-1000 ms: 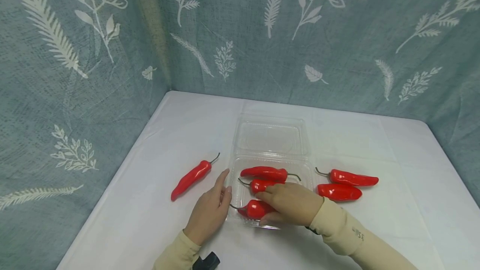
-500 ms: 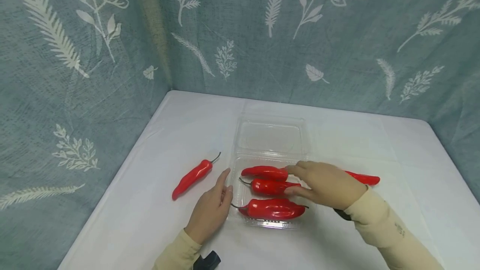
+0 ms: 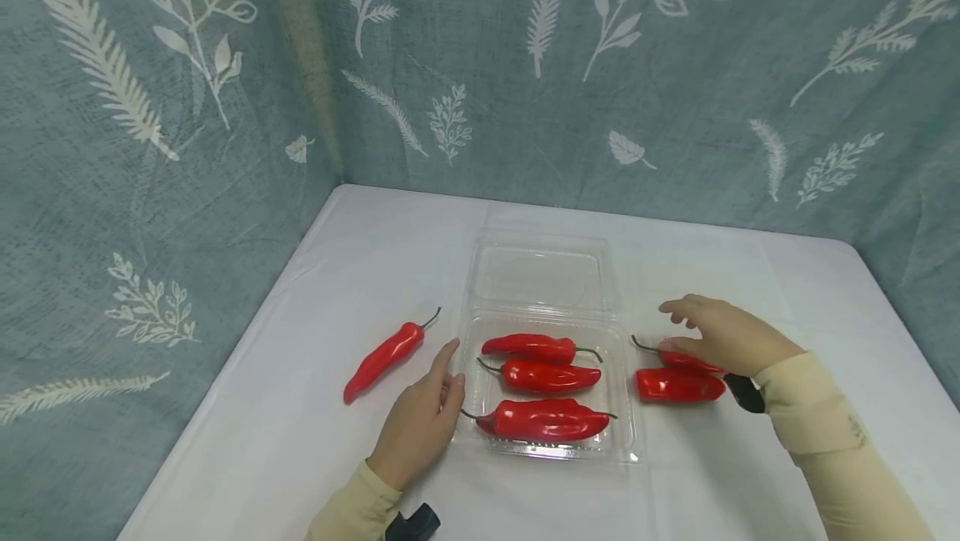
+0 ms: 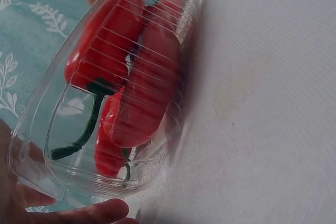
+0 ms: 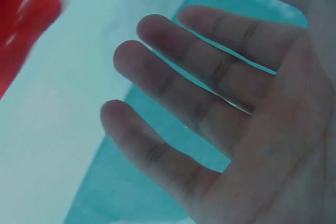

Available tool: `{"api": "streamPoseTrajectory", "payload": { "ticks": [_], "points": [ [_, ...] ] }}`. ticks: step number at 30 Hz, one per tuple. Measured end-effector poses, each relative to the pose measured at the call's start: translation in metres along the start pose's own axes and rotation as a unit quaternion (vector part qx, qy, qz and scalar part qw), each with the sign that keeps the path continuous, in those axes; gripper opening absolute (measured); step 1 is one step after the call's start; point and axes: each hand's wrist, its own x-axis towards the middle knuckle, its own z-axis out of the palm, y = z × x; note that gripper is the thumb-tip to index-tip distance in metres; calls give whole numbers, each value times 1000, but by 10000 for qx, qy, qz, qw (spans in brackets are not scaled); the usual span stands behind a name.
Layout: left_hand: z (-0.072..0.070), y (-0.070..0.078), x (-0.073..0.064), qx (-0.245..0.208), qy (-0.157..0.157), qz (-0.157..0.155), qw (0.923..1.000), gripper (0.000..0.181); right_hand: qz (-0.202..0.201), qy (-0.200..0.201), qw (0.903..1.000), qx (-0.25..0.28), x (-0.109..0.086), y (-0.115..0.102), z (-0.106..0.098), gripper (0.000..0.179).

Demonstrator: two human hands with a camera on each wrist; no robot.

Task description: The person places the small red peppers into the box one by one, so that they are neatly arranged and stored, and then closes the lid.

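A clear plastic clamshell box [image 3: 622, 441] holds several long red chili peppers, among them a back one [image 3: 528, 347], a middle one [image 3: 551, 375] and a front one [image 3: 551, 419]. My left hand [image 3: 422, 424] lies at the box's left side with index finger extended. In the left wrist view, its fingers [image 4: 100, 212] are beside the clear wall. My right hand [image 3: 727, 333] hovers over two more red peppers right of the box. It partly covers the far pepper [image 3: 686, 360]; the near pepper [image 3: 678, 385] shows fully. In the right wrist view its fingers [image 5: 173, 87] are spread, holding nothing.
The box's lid [image 3: 540, 274] lies folded back behind it on the white table [image 3: 330, 274]. A single red pepper [image 3: 384, 360] lies left of the box. A green-blue curtain [image 3: 480, 141] with white leaf prints hangs behind and along the left.
My right hand has left the peppers inside the box and moved right, over the two peppers beside it. The left hand has stayed in place.
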Motion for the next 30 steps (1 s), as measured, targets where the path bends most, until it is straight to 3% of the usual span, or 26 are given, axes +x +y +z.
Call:
{"api": "streamPoseTrajectory", "payload": {
  "ticks": [5,11,19,30],
  "points": [
    [1,-1,1,7,19,39,10000,51,518,-494,9974,98,3,31,7,62],
    [0,-1,2,51,28,53,10000,51,797,-869,9922,399,0,42,13,60],
    [-1,-2,1,79,30,50,10000,50,855,-983,9900,534,-1,44,21,52],
    [-2,-2,2,82,32,84,9999,51,755,-812,9924,537,1,46,25,51]
  ]
}}
